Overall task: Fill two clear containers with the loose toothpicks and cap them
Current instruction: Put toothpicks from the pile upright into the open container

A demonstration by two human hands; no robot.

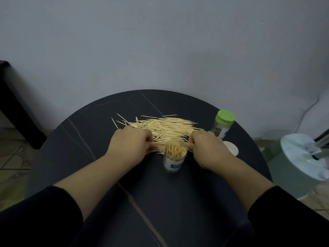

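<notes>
A heap of loose toothpicks (165, 125), slim pale wooden sticks pointed at the ends, is seen spread across the far half of a round, dark, matte counter (99, 157) streaked with thin light veins. The heap is flanked by two bare hands reaching out of black sleeves (35, 214). The left hand (131, 145) is laid on the heap's left end, its fingers (149, 141) curled tightly round a bundle of sticks lying flat on the surface. The right hand (208, 150) is set at the heap's right end with its fingers (192, 145) curled narrow, thumb and forefinger drawn together; whether any sticks are pinched there cannot be told.

Between the two hands, just in front of the heap, an open container (175, 157) is stood upright: a clear plastic cylinder with a paper label on its wall, packed with toothpicks standing on end, no cap on it. A round white lid (231, 148) is partly hidden behind the right hand. Further back at the counter's right edge, a second container (222, 129), also clear and cylindrical, is shown closed with a green cap (225, 117). A plain grey wall is seen behind.
</notes>
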